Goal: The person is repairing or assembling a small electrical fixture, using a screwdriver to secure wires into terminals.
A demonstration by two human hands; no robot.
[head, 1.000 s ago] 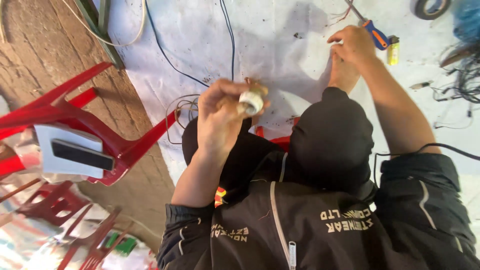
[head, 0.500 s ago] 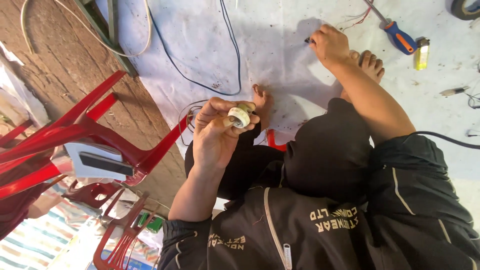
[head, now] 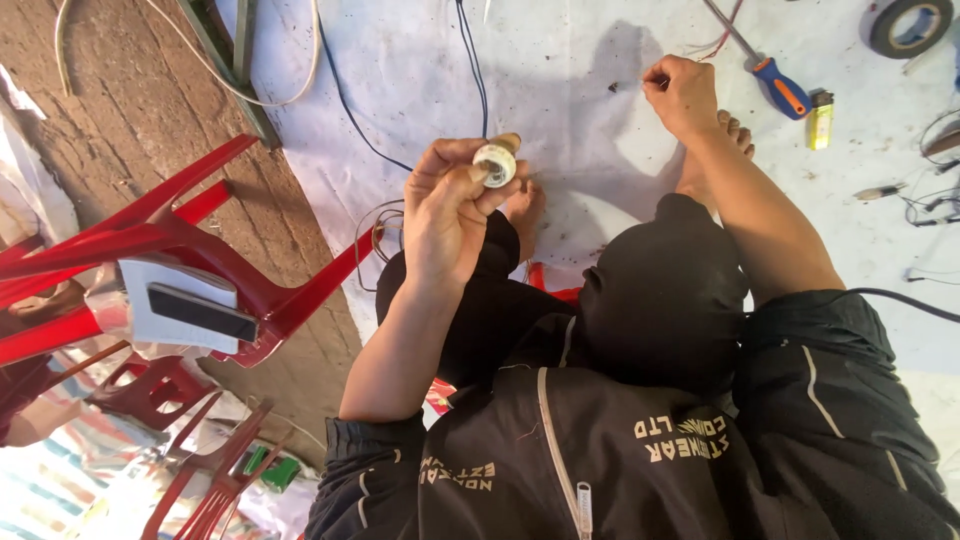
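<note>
White round socket (head: 495, 163) is clamped in left hand (head: 450, 210) fingers — right hand (head: 685, 95) fingers are pinched together on a small dark bit on the sheet (head: 590, 150).

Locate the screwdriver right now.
Head view, upper right: the screwdriver lies on the white sheet, just right of the right hand and left of the yellow lighter.

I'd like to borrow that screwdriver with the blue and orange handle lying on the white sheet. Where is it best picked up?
Take the blue and orange screwdriver by its thick handle, from above. It lies flat on the white sheet, so only its top and sides are free, and its thin metal shaft points away toward the right hand. A small yellow-green lighter lies close by the handle's end, so pinch across the handle's sides.
</note>
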